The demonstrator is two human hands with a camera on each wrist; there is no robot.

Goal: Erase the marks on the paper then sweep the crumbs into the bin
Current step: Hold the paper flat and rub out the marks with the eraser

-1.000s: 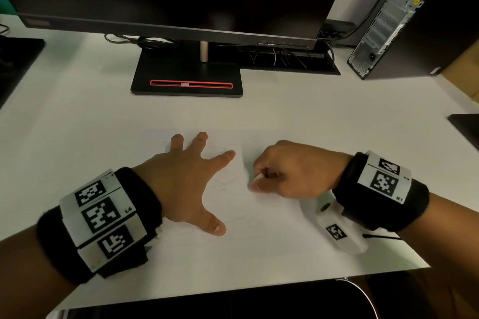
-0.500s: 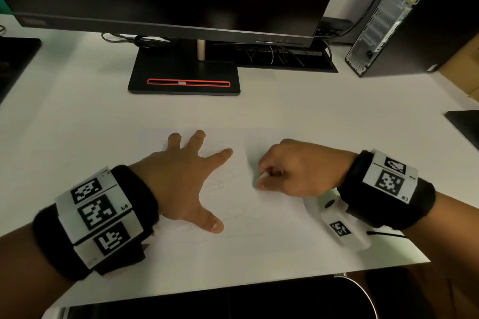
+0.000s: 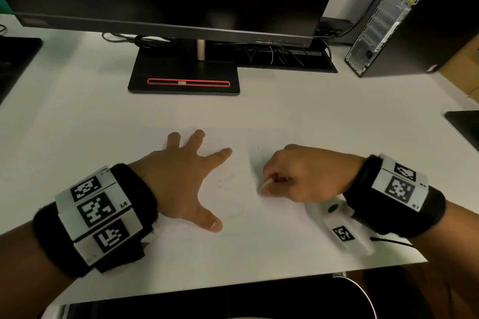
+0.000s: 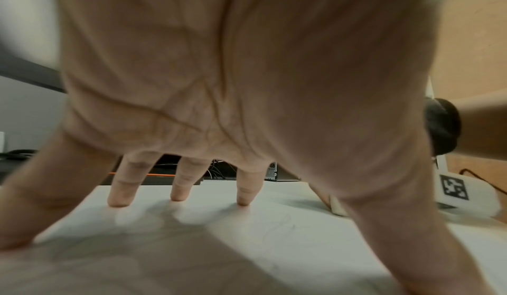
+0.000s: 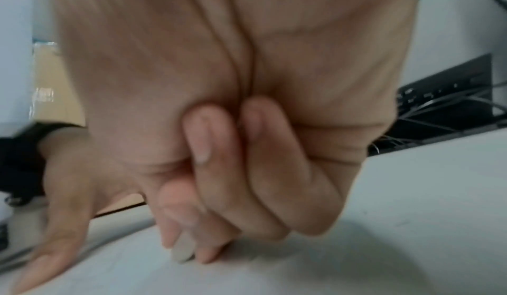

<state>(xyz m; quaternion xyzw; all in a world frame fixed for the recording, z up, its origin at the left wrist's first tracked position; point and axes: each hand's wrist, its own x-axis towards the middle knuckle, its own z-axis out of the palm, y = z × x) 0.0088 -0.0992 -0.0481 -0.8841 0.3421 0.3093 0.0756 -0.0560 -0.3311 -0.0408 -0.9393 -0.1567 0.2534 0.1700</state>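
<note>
White paper (image 3: 259, 217) lies flat near the desk's (image 3: 77, 116) front edge, long side along it, with faint pencil marks (image 3: 223, 184) across its middle. My left hand (image 3: 181, 181) is spread on the paper's left half, fingers straight, tips pressing down. My right hand (image 3: 303, 176) is curled in a pinch round a small pale eraser (image 3: 267, 184), tip on the sheet just right of the marks. The right wrist view is blurred, so I cannot judge contact pressure.

Risks, as I judge them:
- Paper buckles or tears if I rub towards the unpinned right half; a crease already seems to run up from the eraser.
- Marks near my left thumb lie under the palm's shadow and are easily missed.
- Crumbs are too small to see here; my right forearm could drag them off the front edge.
- No bin is in view, so the sweep direction is undecided.

Monitor stand (image 3: 184, 77) and computer tower (image 3: 404, 15) sit well apart, along the back edge.
</note>
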